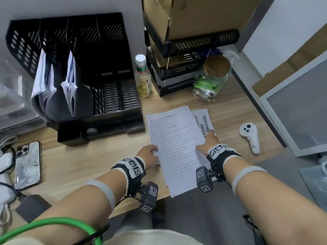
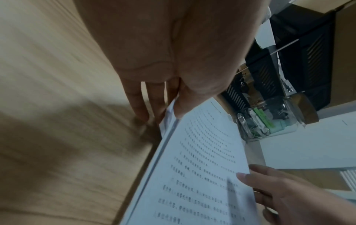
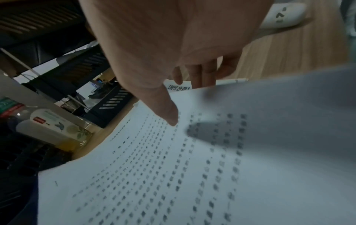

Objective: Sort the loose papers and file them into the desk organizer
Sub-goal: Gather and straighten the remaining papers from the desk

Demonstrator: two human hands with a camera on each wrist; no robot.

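Observation:
A black desk organizer point(image 1: 113, 96) stands at the back left; its two left slots hold filed papers point(image 1: 44, 80), the right slots look empty. Loose papers lie mid-desk. The top sheet point(image 1: 177, 147) of small print overhangs the desk's front edge and is raised a little. My left hand point(image 1: 155, 153) pinches the stack's left edge, thumb on top point(image 2: 179, 109), fingers point(image 2: 138, 109) down against the desk. My right hand point(image 1: 208, 140) holds the top sheet's right edge, thumb above point(image 3: 169, 112), fingers point(image 3: 198, 76) underneath on a bold-headed sheet point(image 1: 204, 121).
A bottle point(image 1: 143, 76) of yellow liquid stands right of the organizer. Stacked black trays point(image 1: 177, 71) carry a cardboard box point(image 1: 194, 13); a cork-lidded jar point(image 1: 212, 76) sits beside them. A white controller point(image 1: 250, 138) lies right of the papers, a phone point(image 1: 28, 165) and adapter point(image 1: 32, 207) left.

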